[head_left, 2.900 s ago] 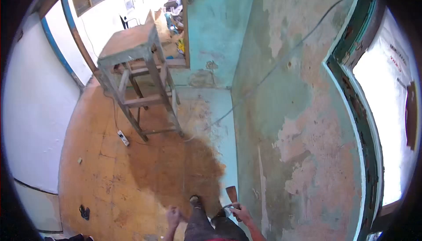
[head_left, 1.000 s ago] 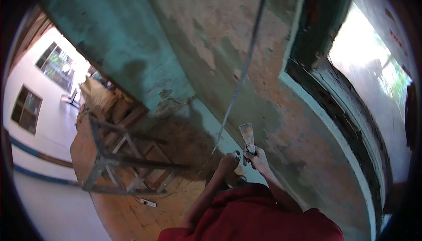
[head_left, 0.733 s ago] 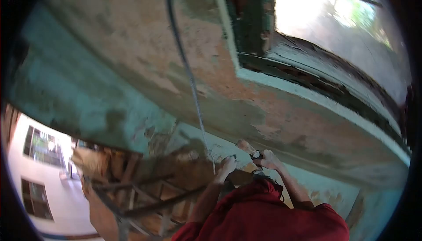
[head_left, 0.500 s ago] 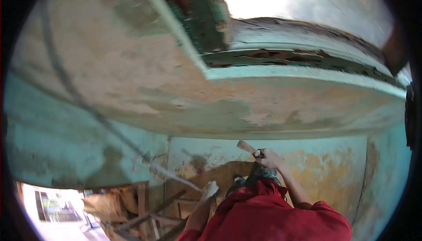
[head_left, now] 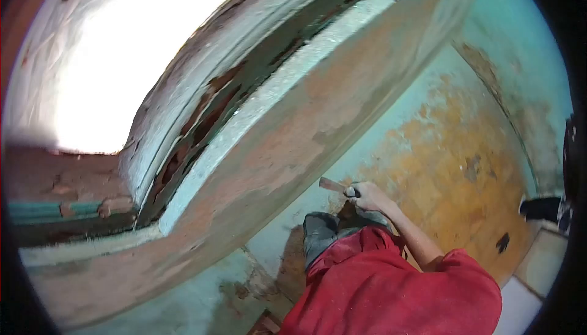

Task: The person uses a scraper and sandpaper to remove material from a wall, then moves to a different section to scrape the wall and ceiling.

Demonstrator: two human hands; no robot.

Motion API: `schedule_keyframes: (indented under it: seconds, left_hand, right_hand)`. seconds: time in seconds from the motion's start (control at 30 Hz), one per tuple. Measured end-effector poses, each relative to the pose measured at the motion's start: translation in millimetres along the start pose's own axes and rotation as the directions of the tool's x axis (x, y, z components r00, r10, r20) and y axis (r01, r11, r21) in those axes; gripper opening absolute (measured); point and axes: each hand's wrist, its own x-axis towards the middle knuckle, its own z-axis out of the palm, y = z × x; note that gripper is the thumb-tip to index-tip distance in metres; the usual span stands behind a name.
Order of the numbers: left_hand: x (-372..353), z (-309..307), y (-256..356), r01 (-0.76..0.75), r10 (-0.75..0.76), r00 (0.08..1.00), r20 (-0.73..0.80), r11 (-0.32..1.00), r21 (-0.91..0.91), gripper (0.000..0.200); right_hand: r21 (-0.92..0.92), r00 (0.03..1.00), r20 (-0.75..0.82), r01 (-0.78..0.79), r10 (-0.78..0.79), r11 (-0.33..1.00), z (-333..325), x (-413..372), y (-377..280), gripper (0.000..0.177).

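Observation:
My right hand [head_left: 369,195] is closed round the dark handle of a scraper [head_left: 334,185], which looks like a putty knife. Its flat blade points left toward the base of the wall and stands apart from the wall's worn face. My right arm reaches forward from a red shirt [head_left: 391,286], with grey shorts [head_left: 321,234] below it. My left hand is out of view.
A wall [head_left: 269,164] with patchy, stripped paint crosses the view diagonally. Above it runs a window frame [head_left: 214,109] with flaking paint. The floor [head_left: 452,170] is blotched yellow and pale. A dark object [head_left: 541,208] lies at the right edge, and a small dark scrap [head_left: 502,243] nearby.
The view has turned and tilted, so the window now fills the upper left. My left hand, with the pale cord or stick it held, has left the view. The scraper stays in my right hand.

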Motion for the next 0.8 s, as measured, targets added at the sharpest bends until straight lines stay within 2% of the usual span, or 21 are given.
schedule_keyframes:
  seconds: [0.13, 0.17, 0.27, 0.33, 0.47, 0.6, 0.67, 0.8]
  left_hand:
    - [2, -45, -30, -0.081, 0.081, 0.997, 0.001, 0.996, -0.02, 0.031]
    - [32, -81, -10, -0.058, 0.06, 0.996, 0.061, 0.998, -0.036, 0.031]
    - [50, -102, -7, -0.111, 0.119, 0.987, 0.104, 0.991, -0.08, 0.031]
    - [69, -111, 10, -0.138, 0.154, 0.981, 0.116, 0.982, -0.129, 0.032]
    - [84, -139, 14, -0.127, 0.156, 0.979, 0.134, 0.972, -0.199, 0.032]
    - [97, -159, 39, -0.104, 0.148, 0.978, 0.146, 0.956, -0.274, 0.033]
    - [102, -165, 58, -0.09, 0.143, 0.978, 0.149, 0.943, -0.319, 0.033]
    - [116, -176, 104, -0.069, 0.141, 0.98, 0.142, 0.904, -0.423, 0.033]
  right_hand:
    - [0.097, 0.989, -0.124, -0.065, 0.077, 0.993, 22, -37, -19, 0.024]
    - [0.144, 0.986, -0.106, -0.115, 0.131, 0.983, -7, -4, 0, 0.024]
    - [0.118, 0.951, -0.177, -0.234, 0.252, 0.965, 9, -26, -15, 0.024]
    - [0.246, 0.901, -0.33, -0.208, 0.283, 0.947, 34, -36, -4, 0.026]
    - [0.271, 0.904, -0.249, -0.279, 0.347, 0.921, 53, -53, -21, 0.034]
    - [0.345, 0.878, -0.266, -0.299, 0.399, 0.89, 67, -64, -38, 0.04]
    - [0.383, 0.864, -0.313, -0.266, 0.395, 0.885, 73, -66, -44, 0.045]
    - [0.38, 0.874, -0.313, -0.245, 0.373, 0.892, 81, -60, -59, 0.049]
